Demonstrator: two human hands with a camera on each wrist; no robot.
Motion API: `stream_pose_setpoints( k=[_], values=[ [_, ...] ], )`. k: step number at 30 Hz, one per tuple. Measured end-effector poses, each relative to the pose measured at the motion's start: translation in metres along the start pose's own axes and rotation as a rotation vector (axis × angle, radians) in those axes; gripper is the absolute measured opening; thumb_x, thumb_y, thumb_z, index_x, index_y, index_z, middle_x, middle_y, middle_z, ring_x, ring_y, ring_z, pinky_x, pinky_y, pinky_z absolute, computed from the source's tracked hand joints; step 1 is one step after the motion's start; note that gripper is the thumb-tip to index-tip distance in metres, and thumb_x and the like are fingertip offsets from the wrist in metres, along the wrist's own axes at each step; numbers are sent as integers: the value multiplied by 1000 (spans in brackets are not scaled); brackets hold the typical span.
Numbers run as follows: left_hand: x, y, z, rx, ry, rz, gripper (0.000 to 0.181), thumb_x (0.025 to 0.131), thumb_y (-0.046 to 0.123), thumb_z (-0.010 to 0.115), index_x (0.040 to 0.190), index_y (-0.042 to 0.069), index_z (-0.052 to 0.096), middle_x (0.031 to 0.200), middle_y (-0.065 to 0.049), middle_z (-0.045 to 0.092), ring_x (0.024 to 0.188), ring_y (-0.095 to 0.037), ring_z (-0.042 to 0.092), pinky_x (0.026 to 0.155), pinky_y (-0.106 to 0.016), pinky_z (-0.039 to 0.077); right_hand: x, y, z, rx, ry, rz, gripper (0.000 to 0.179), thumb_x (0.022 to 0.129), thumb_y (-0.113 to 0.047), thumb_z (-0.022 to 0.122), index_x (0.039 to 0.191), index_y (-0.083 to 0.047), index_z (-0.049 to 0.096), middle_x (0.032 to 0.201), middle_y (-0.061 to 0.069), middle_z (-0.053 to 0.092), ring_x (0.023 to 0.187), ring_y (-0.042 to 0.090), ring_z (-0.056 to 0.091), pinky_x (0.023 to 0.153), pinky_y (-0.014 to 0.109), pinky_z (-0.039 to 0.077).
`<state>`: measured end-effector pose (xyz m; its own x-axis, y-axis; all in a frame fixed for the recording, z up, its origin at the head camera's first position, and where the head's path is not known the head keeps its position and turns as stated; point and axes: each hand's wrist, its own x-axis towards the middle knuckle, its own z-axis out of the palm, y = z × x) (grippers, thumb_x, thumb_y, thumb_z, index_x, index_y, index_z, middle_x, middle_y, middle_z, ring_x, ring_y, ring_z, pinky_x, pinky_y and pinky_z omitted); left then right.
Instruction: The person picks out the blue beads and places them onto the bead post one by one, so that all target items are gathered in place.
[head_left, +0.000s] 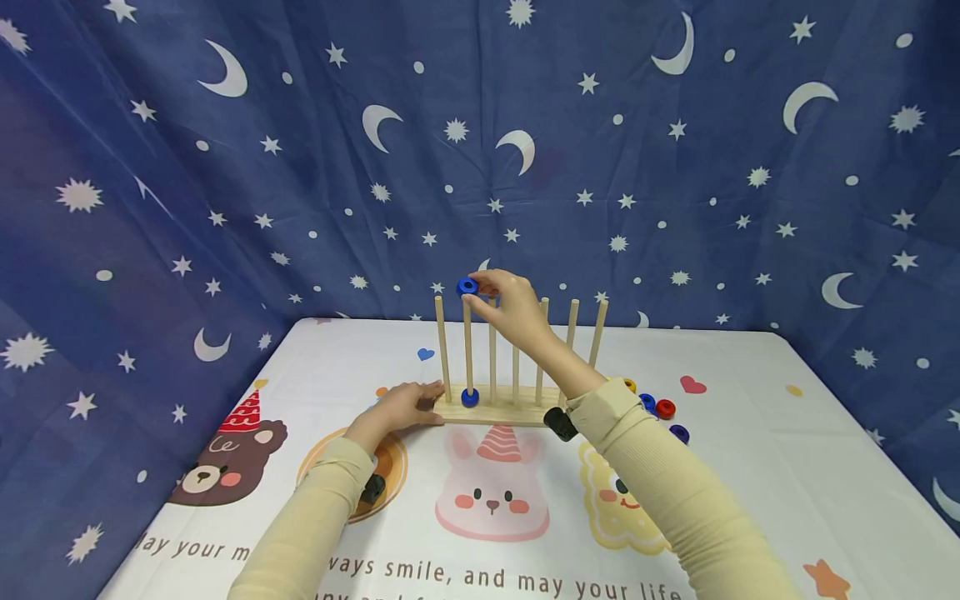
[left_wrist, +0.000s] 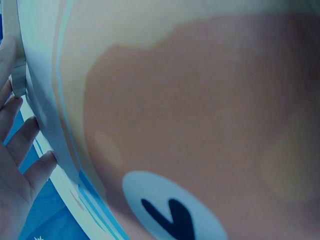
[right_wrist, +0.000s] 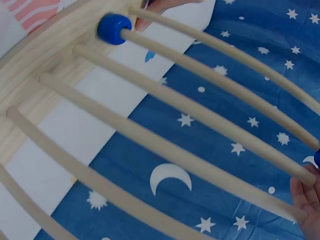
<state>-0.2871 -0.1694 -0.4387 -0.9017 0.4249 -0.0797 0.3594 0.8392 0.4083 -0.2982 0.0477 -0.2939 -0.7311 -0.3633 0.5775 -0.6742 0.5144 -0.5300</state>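
A wooden peg rack (head_left: 498,413) with a row of several upright pegs stands on the table. One blue bead (head_left: 470,398) sits at the foot of the second peg from the left; the right wrist view also has this lower bead (right_wrist: 113,28). Between thumb and fingers, my right hand (head_left: 517,312) pinches another blue bead (head_left: 467,287), its hole facing the camera, right at the top of that same peg. My left hand (head_left: 401,407) holds the rack's left end, thumb at the front and fingers behind. In the left wrist view the left hand's fingers (left_wrist: 31,135) show at the edge.
Right of the rack lie loose beads: a red one (head_left: 665,409), a blue one (head_left: 647,402), a dark blue one (head_left: 679,433) and a yellow one (head_left: 630,385), partly behind the right sleeve. A printed white cloth (head_left: 750,500) covers the table; a starry blue curtain (head_left: 570,242) hangs behind.
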Motion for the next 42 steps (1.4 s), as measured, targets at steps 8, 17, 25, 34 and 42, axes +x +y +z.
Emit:
stream_pose_setpoints(
  k=[8,17,25,34,42],
  values=[
    [3,-3,-2,-7,4,14,62,81,31,72,133,4,52,143,-10,46,129,-41,43,107,-53,35,3,-2,1,-66,-30,18,28,90,-18,64,110,2,65,105,16,68,97,26,66,88,34,54],
    [3,-3,-4,-4,3,19,62,81,31,72,133,3,53,142,-12,46,130,-41,43,107,-52,36,6,0,0,-47,-18,-14,27,90,-14,63,112,2,65,108,16,68,99,26,66,87,32,54],
    [0,-4,-4,-17,5,34,62,81,31,72,133,3,53,142,-12,47,129,-41,43,107,-53,35,1,4,-7,183,-13,1,25,92,-7,58,114,4,63,111,19,67,102,28,65,94,34,52],
    [-4,-6,0,-4,3,27,61,81,31,73,132,3,54,141,-13,48,128,-41,45,106,-53,36,-18,6,-13,180,-31,-92,33,86,-7,67,116,4,61,115,19,66,107,29,63,96,35,51],
    [0,-1,1,-15,11,38,60,81,30,72,132,3,53,142,-13,47,129,-42,43,107,-53,35,-34,9,-34,134,13,-132,33,84,-8,70,115,1,63,113,15,68,107,28,63,97,41,49]
  ],
)
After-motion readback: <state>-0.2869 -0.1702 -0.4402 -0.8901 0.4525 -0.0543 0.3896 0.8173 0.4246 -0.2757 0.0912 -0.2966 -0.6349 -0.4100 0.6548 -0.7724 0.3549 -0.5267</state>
